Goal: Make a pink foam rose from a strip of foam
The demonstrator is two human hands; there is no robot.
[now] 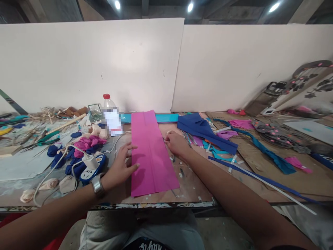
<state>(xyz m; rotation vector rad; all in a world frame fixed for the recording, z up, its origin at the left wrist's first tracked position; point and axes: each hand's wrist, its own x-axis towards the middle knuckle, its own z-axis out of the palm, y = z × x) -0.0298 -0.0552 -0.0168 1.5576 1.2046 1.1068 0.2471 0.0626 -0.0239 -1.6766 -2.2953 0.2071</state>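
Note:
A long sheet of pink paper (151,156) lies on the worktable in front of me, creased along its length. At its left edge is my left hand (125,163), fingers apart, thumb and fingertips over the sheet's margin. My right hand (177,143) is closed beside the sheet's right edge, fingertips pinched together; what they hold, if anything, is too small to make out. A blue folded sheet (200,128) lies just beyond my right hand. Behind the pink sheet stretches a turquoise strip (168,118).
On the left are a blue power strip (93,170) with a white cable, pink and blue fabric flowers (84,146), a phone (113,122) and a red-capped bottle (106,100). Cardboard (257,156), a teal strip (270,156) and a white stick (275,189) lie right.

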